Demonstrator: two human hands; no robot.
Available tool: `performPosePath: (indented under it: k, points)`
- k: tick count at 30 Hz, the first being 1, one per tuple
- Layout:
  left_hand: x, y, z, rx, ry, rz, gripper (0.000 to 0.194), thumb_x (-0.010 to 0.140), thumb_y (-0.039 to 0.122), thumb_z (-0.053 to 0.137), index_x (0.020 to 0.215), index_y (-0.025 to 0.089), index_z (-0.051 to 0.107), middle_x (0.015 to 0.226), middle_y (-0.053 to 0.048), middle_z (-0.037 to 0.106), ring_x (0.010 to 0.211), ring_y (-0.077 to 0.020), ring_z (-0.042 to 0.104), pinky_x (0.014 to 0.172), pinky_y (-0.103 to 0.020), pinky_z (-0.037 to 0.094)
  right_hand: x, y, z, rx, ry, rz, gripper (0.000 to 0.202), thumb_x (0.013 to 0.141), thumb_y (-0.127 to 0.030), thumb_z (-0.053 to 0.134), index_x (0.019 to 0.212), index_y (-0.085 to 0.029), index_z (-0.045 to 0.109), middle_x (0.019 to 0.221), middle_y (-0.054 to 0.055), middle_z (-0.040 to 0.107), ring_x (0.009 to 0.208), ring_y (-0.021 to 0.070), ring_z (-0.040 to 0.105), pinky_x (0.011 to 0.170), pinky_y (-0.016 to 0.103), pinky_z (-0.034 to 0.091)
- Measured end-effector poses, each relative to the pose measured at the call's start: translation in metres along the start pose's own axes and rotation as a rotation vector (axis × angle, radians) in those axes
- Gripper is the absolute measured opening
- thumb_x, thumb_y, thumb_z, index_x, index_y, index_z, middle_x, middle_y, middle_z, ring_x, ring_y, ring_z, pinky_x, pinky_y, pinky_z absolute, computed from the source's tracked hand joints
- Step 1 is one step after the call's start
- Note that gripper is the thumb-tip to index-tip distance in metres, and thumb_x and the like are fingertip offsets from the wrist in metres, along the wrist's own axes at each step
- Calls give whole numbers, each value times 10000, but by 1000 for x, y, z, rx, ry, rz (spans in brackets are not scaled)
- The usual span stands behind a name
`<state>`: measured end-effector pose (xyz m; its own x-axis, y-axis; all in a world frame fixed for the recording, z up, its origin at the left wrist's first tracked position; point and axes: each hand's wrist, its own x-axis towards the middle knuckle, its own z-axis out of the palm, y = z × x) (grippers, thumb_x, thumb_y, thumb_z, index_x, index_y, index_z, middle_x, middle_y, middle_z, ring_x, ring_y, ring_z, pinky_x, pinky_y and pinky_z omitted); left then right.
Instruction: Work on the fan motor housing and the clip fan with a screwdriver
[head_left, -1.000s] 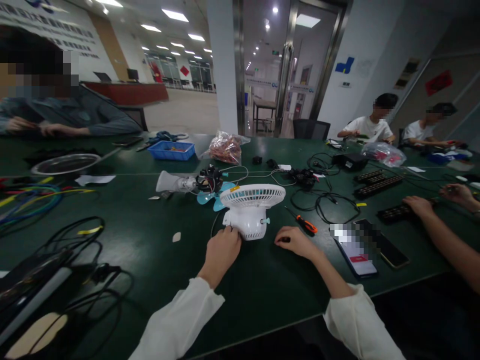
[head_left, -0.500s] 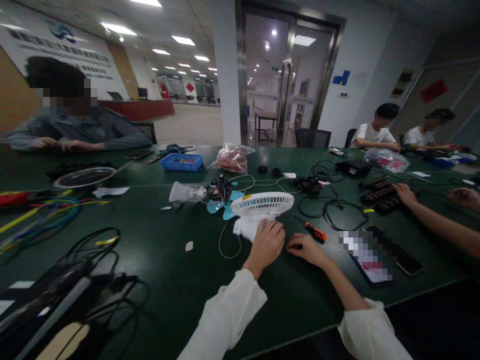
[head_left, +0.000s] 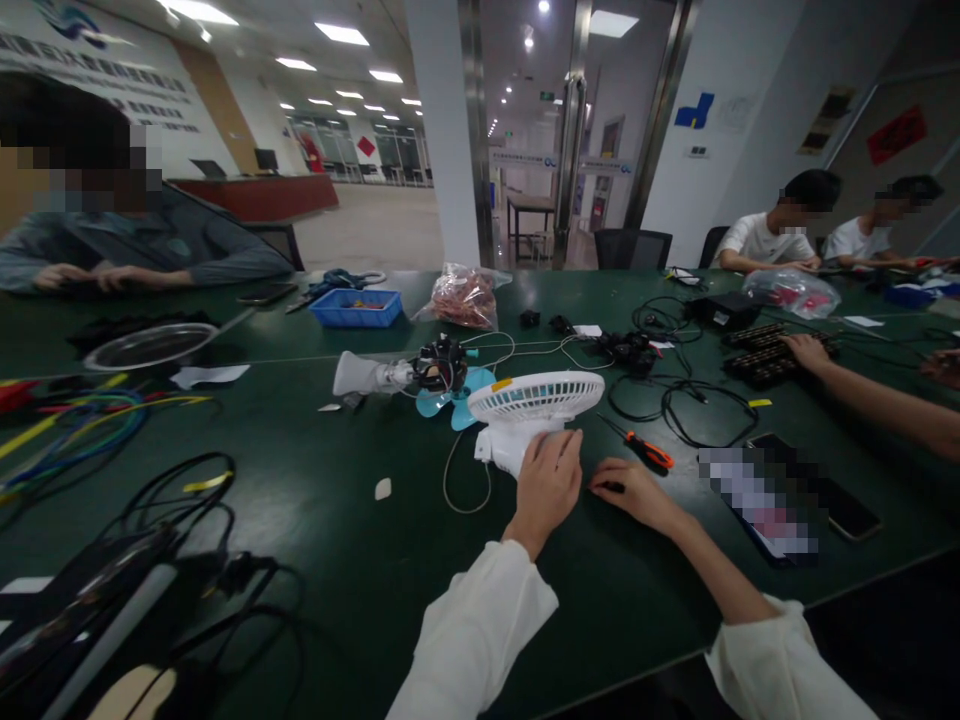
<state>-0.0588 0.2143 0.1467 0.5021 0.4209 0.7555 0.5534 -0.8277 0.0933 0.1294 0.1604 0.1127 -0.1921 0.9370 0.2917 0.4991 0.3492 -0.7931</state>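
Observation:
A small white fan (head_left: 536,396) with a round slotted grille stands in the middle of the table. My left hand (head_left: 547,490) is closed over the fan's lower body. To its right, my right hand (head_left: 637,492) rests by the tabletop with curled fingers; a small dark spot shows at the fingertips, too small to name. Behind the fan lies a second fan body with a bare motor (head_left: 442,366), light blue blades (head_left: 474,385) and a whitish stand (head_left: 360,374). Just beyond my right hand is an orange-and-black screwdriver (head_left: 649,452).
A blue tray (head_left: 356,316) and a clear bag of reddish parts (head_left: 465,298) stand farther back. Black cables (head_left: 697,410) and a phone (head_left: 851,508) lie right. More cables (head_left: 217,540) cover the left. A co-worker's hand (head_left: 810,352) reaches in from the right.
The camera view has shifted and tilted down slightly, so the scene sits differently in frame. Both hands keep almost the same pose, the left still on the fan.

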Motion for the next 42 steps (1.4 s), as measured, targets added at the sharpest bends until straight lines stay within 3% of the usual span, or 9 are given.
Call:
performPosePath:
  k: [5, 11, 13, 18, 31, 42]
  points:
    - [0, 2, -1, 19, 53, -86, 233, 853, 166, 548, 1062, 216, 637, 1075, -54, 679, 1031, -203, 599, 1046, -445, 350, 4, -1, -2, 188, 106, 68, 91, 771, -275, 703, 816, -230, 768, 877, 58, 698, 828, 198, 639, 780, 340, 489]
    - [1, 4, -2, -11, 14, -130, 257, 873, 201, 542, 1118, 215, 617, 1041, -50, 689, 1063, -217, 584, 1061, -461, 310, 24, -3, 5, 531, 398, 236, 199, 795, -408, 668, 881, -243, 738, 890, 30, 704, 781, 150, 624, 740, 300, 490]
    - [1, 4, -2, -20, 8, -134, 280, 878, 207, 535, 1151, 194, 596, 1059, -59, 688, 1071, -217, 583, 1071, -460, 301, 38, -5, 11, 641, 433, 262, 242, 788, -450, 658, 866, -233, 732, 887, 34, 701, 749, 134, 619, 705, 283, 490]
    - [0, 4, -1, -18, 20, -137, 321, 878, 218, 527, 1193, 162, 556, 1071, -77, 687, 1078, -226, 583, 1086, -462, 288, 59, -16, 23, 826, 433, 267, 251, 668, -417, 773, 820, -223, 727, 812, 19, 700, 714, 126, 616, 702, 275, 491]
    - [5, 8, 4, 43, 19, -136, 307, 876, 245, 520, 1165, 155, 569, 1077, -97, 676, 1076, -251, 569, 1073, -480, 293, 43, -24, 5, 810, 315, 200, 170, 621, -294, 810, 749, -202, 745, 817, -5, 668, 735, 120, 548, 685, 240, 446]
    - [7, 11, 2, 69, 2, -140, 298, 871, 240, 517, 1149, 155, 583, 1050, -102, 668, 1054, -255, 569, 1054, -474, 307, 48, -27, 17, 1007, 317, 232, 252, 590, -271, 833, 808, -219, 717, 789, -34, 681, 682, 85, 578, 638, 194, 473]
